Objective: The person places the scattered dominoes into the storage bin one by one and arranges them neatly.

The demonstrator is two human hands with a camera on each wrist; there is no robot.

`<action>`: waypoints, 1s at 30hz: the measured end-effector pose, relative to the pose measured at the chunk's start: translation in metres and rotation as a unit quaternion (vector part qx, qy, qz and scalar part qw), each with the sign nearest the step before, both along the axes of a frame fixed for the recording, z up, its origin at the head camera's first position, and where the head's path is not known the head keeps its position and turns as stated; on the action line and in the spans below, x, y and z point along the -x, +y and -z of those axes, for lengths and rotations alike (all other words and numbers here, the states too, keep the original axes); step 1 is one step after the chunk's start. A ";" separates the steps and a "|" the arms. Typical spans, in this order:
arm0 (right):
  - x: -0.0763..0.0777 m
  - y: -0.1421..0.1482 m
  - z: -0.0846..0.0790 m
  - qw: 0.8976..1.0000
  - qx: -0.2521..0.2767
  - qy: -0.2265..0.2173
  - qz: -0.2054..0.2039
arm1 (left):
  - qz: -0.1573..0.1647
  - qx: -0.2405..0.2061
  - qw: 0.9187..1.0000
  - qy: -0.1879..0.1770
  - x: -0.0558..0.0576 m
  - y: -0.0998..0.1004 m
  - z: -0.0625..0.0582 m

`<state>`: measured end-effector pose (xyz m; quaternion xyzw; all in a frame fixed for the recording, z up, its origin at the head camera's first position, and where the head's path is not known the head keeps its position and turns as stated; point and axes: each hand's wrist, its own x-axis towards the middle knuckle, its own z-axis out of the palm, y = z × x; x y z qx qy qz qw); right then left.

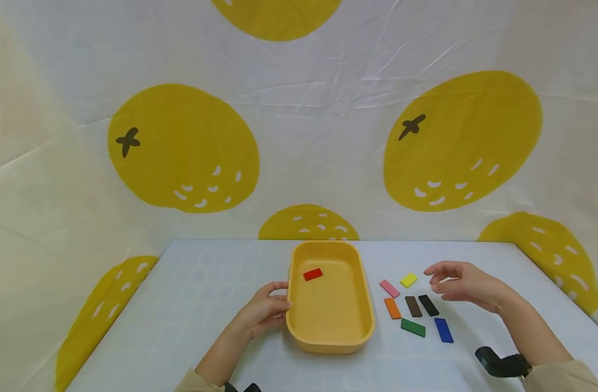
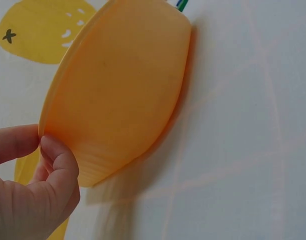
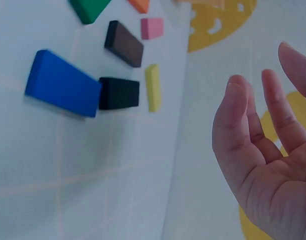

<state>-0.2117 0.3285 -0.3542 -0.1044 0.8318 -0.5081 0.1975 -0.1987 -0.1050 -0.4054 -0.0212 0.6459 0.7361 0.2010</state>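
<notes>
My left hand pinches the left rim of a yellow plastic tray between thumb and fingers. The left wrist view shows this grip at the tray's edge, with the tray's outer wall facing the camera. Inside the tray lies a red block, near the far left. My right hand hovers right of a group of loose blocks, fingers loosely bent and holding nothing. Nearest to it are a yellow block and a black block. In the right wrist view the hand is apart from every block.
Right of the tray lie pink, orange, brown, green and blue blocks, flat on the white table. A cloth printed with yellow fruit hangs behind the table.
</notes>
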 end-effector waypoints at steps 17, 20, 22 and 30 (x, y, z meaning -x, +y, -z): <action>-0.033 0.046 0.058 0.995 -0.068 -0.071 0.008 | 0.001 0.014 1.000 -0.005 -0.001 0.002 -0.001; -0.035 0.042 0.061 0.995 -0.084 -0.048 0.013 | -0.002 0.010 1.000 -0.005 0.000 0.002 -0.002; -0.036 0.037 0.061 0.993 -0.108 -0.029 0.023 | -0.001 0.006 1.000 -0.004 0.001 0.002 -0.003; -0.037 0.017 0.061 0.979 -0.198 0.030 0.047 | -0.003 0.011 1.000 -0.004 0.000 0.003 -0.005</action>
